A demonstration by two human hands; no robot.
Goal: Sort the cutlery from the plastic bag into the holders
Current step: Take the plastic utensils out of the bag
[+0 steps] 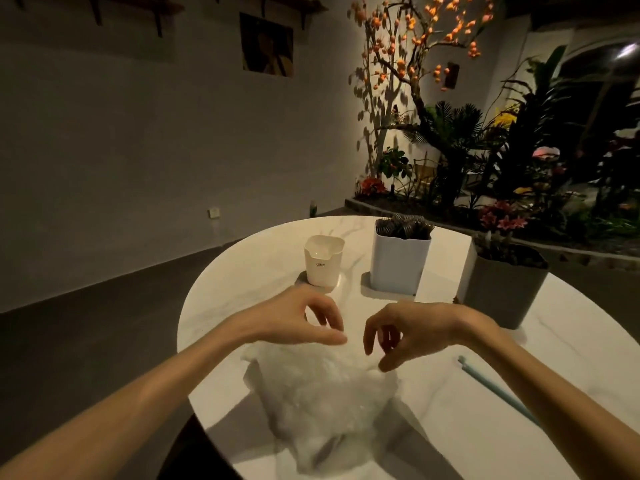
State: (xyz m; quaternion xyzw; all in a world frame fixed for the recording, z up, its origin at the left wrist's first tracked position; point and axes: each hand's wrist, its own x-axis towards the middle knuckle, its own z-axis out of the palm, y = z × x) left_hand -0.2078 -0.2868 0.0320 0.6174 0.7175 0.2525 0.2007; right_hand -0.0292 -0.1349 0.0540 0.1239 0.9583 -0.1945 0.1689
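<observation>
Your two hands hang over the top of the plastic bag (322, 403), which lies crumpled and blurred on the white round worktop (450, 427), right below and nearer to you than both grips. Your left hand (298, 320) has its thumb stretched forward along the bag's upper edge while the fingers curl down loosely toward it; whether that grip pinches the plastic or only hovers against it cannot be told, since the bag is pale and smeared there. Your right hand (405, 330) mirrors it, fingers hooked downward and the thumb tip low at the bag's top; here too you cannot tell if the grip has closed on any plastic. The two grips stand near each other with a gap of bare worktop between them. What lies inside the bag is not readable. Just beyond your left grip stands a small cream holder (323, 261) with faint lettering on its side, upright. Beyond the gap between your grips, and a little toward the right one, stands a taller white holder (398, 265) with dark ridged pieces showing at its top. Further out past your right wrist stands a grey holder (502, 289) with dark contents that are too dim to name. Outside your right forearm a slim pale-blue stick (495, 389) lies flat on the worktop, apart from the bag.
</observation>
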